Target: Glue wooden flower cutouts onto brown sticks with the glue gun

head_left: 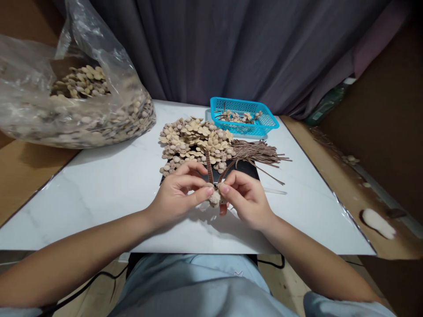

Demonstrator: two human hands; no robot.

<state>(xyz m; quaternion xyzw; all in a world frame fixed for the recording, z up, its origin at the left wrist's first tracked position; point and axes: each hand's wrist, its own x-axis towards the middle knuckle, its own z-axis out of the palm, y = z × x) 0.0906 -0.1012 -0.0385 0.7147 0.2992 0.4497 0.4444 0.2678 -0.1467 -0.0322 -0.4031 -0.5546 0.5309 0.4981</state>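
Note:
Between my two hands, above the white tabletop (109, 193), is a beige fabric flower (214, 200) with rounded, padded petals. My left hand (176, 191) pinches its left side with thumb and forefinger. At its right side the thumb and fingers of my right hand (249, 200) are closed on it. A brown checked ribbon (209, 166) rises from the flower in two strands. Just beyond my hands a heap of similar flowers (191, 138) lies partly on a black mat (246, 169). Fingers cover part of the held flower.
A bundle of brown cords (256, 152) lies right of the heap. Behind it stands a blue plastic basket (269, 125) with several flowers inside. A large clear bag (122, 127) of flowers fills the back left. A clear stick (276, 191) lies at right. A grey curtain (205, 53) hangs behind.

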